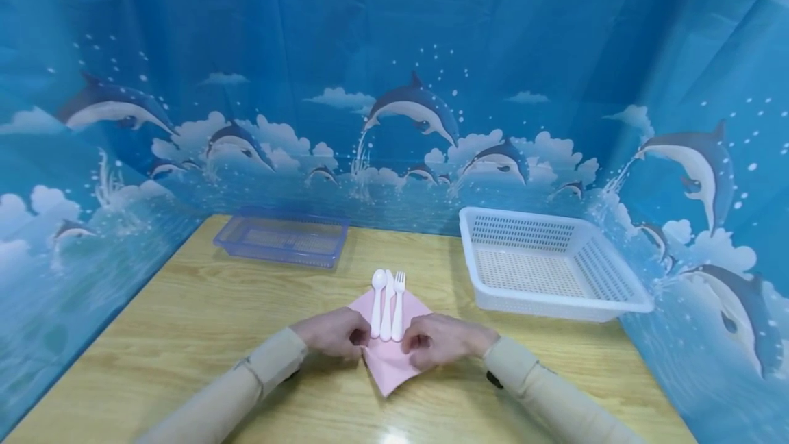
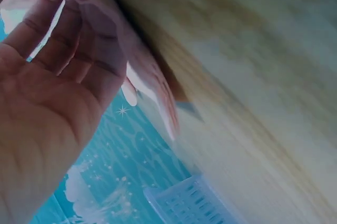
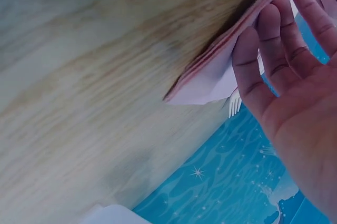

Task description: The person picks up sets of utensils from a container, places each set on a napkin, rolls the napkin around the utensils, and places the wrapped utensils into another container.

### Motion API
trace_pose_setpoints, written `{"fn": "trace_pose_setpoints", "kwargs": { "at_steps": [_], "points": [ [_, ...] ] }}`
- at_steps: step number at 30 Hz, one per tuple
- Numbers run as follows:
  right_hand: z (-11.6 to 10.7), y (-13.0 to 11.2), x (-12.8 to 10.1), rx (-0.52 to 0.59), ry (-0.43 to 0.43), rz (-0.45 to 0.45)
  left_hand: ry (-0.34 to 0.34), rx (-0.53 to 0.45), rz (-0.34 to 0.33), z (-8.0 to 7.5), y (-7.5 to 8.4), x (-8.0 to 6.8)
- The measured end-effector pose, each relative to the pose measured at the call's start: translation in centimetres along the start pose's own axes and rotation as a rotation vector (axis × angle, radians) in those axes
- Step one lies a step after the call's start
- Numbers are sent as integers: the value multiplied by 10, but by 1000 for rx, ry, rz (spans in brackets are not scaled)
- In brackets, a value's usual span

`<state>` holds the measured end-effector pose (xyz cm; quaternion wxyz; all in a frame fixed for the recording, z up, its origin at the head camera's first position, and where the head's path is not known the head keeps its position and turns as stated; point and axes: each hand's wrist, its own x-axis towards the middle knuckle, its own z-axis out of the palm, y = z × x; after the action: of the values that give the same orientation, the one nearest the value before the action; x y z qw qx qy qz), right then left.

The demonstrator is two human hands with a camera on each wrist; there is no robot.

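2 hands pinch 1 pink napkin bearing 3 white utensils.

The wooden counter carries a pink napkin near its front middle. Behind the napkin to the left lies a blue tray; behind it to the right, a white basket.

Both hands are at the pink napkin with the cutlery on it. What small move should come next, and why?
Probably fold the napkin sides over the cutlery. The left hand and right hand each hold a side corner, and the spoon, knife and fork lie together along the middle, so the flaps should meet over the handles.
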<state>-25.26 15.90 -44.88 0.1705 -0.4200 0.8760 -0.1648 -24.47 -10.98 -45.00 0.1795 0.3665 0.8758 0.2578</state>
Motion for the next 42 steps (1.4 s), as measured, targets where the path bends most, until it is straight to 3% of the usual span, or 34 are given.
{"fn": "trace_pose_setpoints", "kwargs": {
  "at_steps": [7, 12, 15, 19, 22, 27, 32, 42],
  "points": [
    [-3, -2, -2, -30, 14, 15, -1, -80, 3, -9, -8, 2],
    [-2, -2, 1, -49, 57, -32, -3, -123, -17, -11, -16, 3],
    [-1, -1, 4, -1, 107, -29, -15, -149, -31, -11, -18, 4],
    [0, 2, 7, 88, 141, 40, -35, -153, -53, -14, -17, 4],
    [-1, 3, 8, 97, 177, 69, -10, -132, -72, -16, -15, 4],
    [-3, 4, 14, 75, 276, 100, 87, -130, -88, -17, -13, 8],
    [-4, 5, 21, 124, 352, 142, 141, -128, -92, -19, -15, 17],
    [-9, 6, 36, 200, 373, 211, 173, -112, -195, -23, -25, 31]
  ]
}}
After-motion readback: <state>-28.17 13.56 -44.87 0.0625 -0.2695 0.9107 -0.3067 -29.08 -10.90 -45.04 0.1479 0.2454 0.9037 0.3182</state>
